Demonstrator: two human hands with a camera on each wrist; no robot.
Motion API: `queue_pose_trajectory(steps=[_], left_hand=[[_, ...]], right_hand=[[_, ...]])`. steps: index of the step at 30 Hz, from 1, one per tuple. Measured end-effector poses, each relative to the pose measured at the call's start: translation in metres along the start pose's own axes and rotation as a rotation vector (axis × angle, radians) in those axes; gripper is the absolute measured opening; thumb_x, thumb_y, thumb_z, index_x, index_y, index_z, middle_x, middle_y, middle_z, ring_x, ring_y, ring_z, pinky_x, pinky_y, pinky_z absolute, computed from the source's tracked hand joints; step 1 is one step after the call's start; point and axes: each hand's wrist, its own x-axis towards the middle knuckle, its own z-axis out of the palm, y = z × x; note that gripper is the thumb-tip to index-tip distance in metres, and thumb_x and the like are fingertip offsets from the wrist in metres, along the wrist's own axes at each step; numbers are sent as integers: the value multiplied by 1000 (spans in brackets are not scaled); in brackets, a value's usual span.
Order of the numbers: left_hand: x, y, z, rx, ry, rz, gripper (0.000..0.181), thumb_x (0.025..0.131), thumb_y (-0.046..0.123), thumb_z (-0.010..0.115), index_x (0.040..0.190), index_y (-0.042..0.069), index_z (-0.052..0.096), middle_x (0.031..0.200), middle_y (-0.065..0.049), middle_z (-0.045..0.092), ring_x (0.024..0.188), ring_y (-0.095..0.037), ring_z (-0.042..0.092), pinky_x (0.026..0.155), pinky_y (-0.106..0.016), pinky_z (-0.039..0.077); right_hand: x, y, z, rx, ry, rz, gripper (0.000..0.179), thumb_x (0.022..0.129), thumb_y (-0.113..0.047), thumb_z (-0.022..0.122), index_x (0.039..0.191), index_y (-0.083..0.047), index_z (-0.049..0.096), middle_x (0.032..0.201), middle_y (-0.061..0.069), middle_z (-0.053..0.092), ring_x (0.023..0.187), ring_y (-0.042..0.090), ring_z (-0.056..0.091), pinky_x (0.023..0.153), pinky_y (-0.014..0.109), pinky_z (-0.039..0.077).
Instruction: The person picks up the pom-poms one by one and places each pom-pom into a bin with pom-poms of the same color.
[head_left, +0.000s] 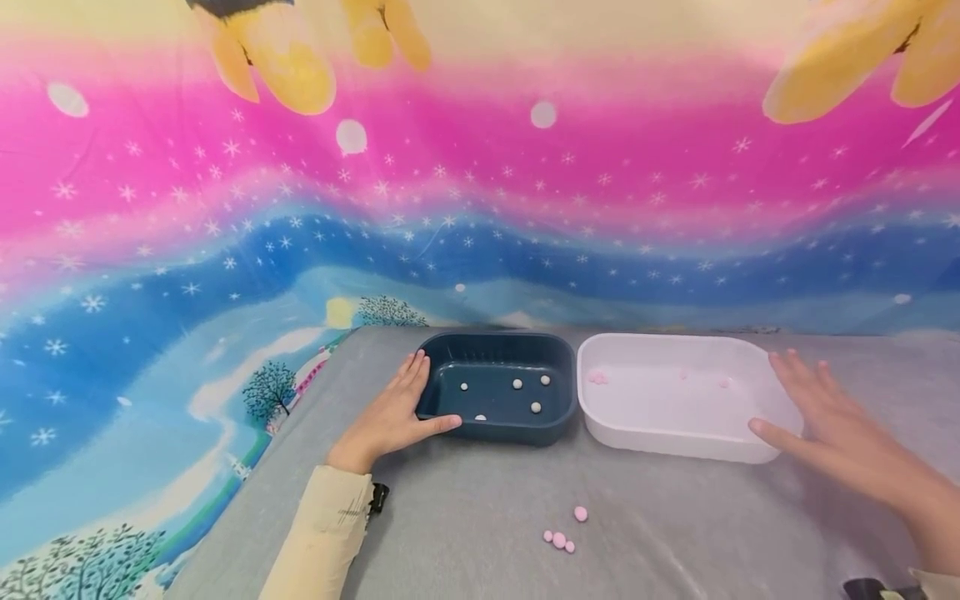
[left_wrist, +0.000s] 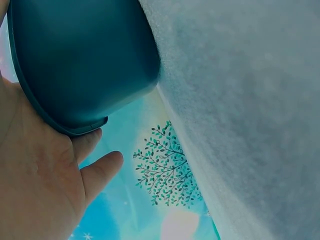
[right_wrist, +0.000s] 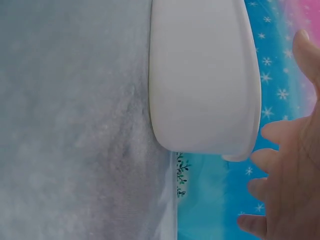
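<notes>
Left hand, fingers straight, rests on the left end of the dark tub; right hand, fingers spread, is at the right end of the white tub beside it — touch unclear. Best press gently, evenly — the dark tub's pale balls could roll; pink balls lie on the cloth in front

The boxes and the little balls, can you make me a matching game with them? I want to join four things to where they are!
Things:
1. Dark box
2. White box
3. Whitish balls
4. Four pink balls

Places, as the head view shows them:
A. On the grey cloth, in front of both boxes
B. Right of the other box, with pink bits inside
C. Inside the dark box
D. Left of the other box

Right pairs: 1-D, 2-B, 3-C, 4-A
</notes>
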Motion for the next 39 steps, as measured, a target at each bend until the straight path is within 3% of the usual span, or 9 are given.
queue_pose_trajectory(steps=[13,23,29,39], left_hand=[[4,1,-1,-3,1,1,114,83,72,61,160,8,5,169,-7,-1,157,-25,-3,124,-55,14],[-1,-2,0,32,5,1,113,85,71,60,160,6,7,169,-10,2,157,-30,0,121,-62,17],[-1,-1,0,40,2,6,113,84,74,58,160,7,8,169,-9,2,157,-28,2,121,-63,17],[-4,1,-4,7,9,34,110,86,70,59,160,7,9,169,-10,3,156,-30,5,123,-58,16]], right_hand=[[5,5,0,-10,-83,53,97,100,-48,52,157,-4,-13,160,23,-23,140,51,-31,102,80,-11],[4,6,5,-16,-88,50,99,98,-49,56,158,-3,-8,162,24,-18,141,53,-28,100,83,-5],[2,8,8,-3,-83,63,99,99,-49,53,156,5,-8,158,30,-21,140,53,-30,105,78,-12],[0,5,6,6,-86,75,101,99,-50,53,154,9,-8,157,33,-20,140,54,-29,107,76,-12]])
